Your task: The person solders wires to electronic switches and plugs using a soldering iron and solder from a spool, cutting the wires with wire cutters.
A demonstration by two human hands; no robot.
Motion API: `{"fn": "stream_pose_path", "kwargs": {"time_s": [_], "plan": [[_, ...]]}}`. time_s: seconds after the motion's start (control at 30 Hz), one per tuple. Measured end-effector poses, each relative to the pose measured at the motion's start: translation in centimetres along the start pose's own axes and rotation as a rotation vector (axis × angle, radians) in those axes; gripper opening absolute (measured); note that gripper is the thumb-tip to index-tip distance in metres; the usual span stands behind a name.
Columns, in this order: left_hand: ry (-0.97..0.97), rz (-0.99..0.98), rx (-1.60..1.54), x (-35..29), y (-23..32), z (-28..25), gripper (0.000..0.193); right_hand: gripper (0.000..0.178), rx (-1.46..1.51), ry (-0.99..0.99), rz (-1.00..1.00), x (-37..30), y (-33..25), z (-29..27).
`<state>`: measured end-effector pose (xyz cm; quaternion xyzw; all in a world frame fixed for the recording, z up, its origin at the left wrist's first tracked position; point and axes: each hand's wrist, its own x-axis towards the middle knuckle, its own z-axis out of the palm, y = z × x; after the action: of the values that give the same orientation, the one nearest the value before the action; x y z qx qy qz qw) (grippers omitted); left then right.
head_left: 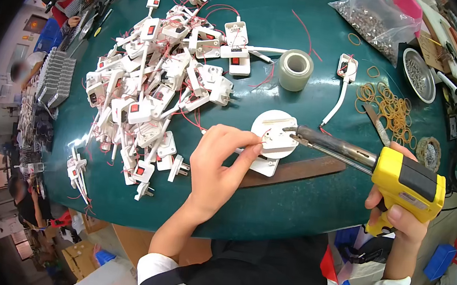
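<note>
My right hand [402, 213] is wrapped round the grip of a yellow and black soldering gun [411, 181]. Its long metal barrel reaches left, and the tip touches or hovers just over a white plug part [280, 139]. That part lies on a round white disc [273, 117] on the table. At the part's left edge, my left hand [221, 161] pinches a thin red wire [266, 134] between thumb and forefinger. The wire's end is partly hidden by the fingertips. Below the disc, another white piece [265, 167] sticks out beside a flat brown bar [309, 170].
A big heap of white switch plugs [151, 79] with red wires covers the left of the green table [221, 214]. Behind the disc stands a tape roll [295, 70]. Rubber bands [390, 109], a metal bowl [419, 76] and a bag of small parts [366, 26] lie right. Co-workers sit far left.
</note>
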<state>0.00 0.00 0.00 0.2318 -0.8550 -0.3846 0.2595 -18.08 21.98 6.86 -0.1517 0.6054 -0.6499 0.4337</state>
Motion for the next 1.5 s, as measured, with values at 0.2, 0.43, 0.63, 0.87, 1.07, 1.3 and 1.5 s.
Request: {"fn": "stream_pose_path", "kwargs": {"time_s": [0.2, 0.43, 0.63, 0.87, 1.07, 1.3, 1.5], "plan": [[0.099, 0.117, 0.013, 0.0, -0.2, 0.6, 0.015, 0.086, -0.009, -0.006, 0.027, 0.5, -0.1, -0.2], [0.061, 0.085, 0.04, 0.8, 0.3, 0.7, 0.013, 0.089, -0.071, -0.036, 0.046, 1.1, -0.5, 0.0], [-0.009, 0.029, 0.031, 1.6, 0.9, 0.8, 0.013, 0.085, -0.093, -0.036, 0.096, 1.4, -0.8, 0.3], [0.0, 0.027, 0.038, 1.6, 0.9, 0.9, 0.014, 0.08, -0.112, -0.059, 0.182, 2.0, -1.7, 0.5], [0.017, 0.017, 0.039, 1.6, 1.0, 1.2, 0.014, 0.085, -0.148, 0.018, 0.147, 2.9, -1.9, 1.4], [0.034, 0.025, 0.053, 1.5, 0.9, 1.4, 0.015, 0.083, -0.171, 0.023, 0.213, 3.1, -3.5, 2.2], [0.053, 0.047, 0.076, 1.5, 0.8, 1.5, 0.018, 0.083, -0.267, -0.015, 0.24, 3.4, -3.8, 2.2]]}}
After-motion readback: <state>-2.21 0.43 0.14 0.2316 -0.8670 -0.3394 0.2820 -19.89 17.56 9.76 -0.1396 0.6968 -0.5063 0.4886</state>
